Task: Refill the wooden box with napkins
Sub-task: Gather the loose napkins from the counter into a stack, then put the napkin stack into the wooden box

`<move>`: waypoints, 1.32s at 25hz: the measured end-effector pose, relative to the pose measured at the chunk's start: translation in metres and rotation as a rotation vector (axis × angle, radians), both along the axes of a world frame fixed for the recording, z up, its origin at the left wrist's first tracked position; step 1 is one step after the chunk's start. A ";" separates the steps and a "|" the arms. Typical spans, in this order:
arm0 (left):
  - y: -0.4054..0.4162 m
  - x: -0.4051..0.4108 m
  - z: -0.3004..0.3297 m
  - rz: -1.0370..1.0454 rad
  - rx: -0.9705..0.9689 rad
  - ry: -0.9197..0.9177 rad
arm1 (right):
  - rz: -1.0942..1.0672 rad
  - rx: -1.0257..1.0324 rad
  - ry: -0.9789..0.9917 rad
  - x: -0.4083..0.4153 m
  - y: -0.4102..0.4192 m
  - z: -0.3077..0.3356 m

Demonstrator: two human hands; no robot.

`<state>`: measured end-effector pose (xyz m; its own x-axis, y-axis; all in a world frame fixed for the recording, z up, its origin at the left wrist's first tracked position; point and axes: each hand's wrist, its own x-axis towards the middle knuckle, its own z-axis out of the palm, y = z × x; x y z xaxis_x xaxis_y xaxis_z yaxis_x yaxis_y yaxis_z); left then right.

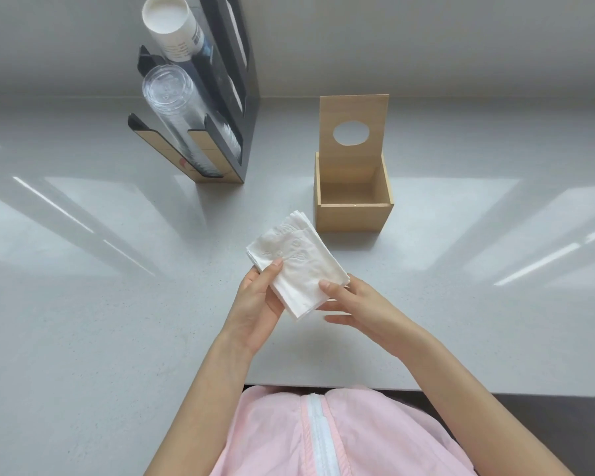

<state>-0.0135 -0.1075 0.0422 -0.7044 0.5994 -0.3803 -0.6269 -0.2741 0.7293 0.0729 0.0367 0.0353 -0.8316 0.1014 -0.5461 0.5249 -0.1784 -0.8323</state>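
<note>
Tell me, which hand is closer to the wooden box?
Right. The right hand holds the napkins just below the box; the left hand grips them farther to the left.

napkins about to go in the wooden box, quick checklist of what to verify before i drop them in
1. Lid swung up and clear of the opening: ok.
2. Wooden box empty inside: ok, bare bottom shows.
3. Napkin stack held at both ends, left hand, right hand: ok.
4. Stack edges squared: not ok, layers fan out slightly at the far corner.
5. Stack lined up with the opening: not ok, it sits diagonal to the box.
6. Stack fits the box width: cannot tell.
</note>
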 end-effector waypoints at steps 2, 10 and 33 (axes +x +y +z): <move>0.008 0.001 0.001 -0.004 0.042 0.001 | -0.040 -0.074 0.044 0.002 0.002 -0.001; 0.032 0.002 -0.005 -0.034 -0.201 0.194 | -0.261 0.065 0.096 0.012 0.049 0.001; 0.130 -0.071 0.033 0.091 -0.905 0.891 | -0.091 0.749 0.157 -0.083 0.148 0.047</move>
<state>-0.0840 0.0220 0.0750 -0.9504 0.3111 -0.0024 0.1692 0.5234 0.8351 -0.0097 0.1846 0.0827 -0.8644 0.4690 -0.1811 0.4007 0.4253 -0.8115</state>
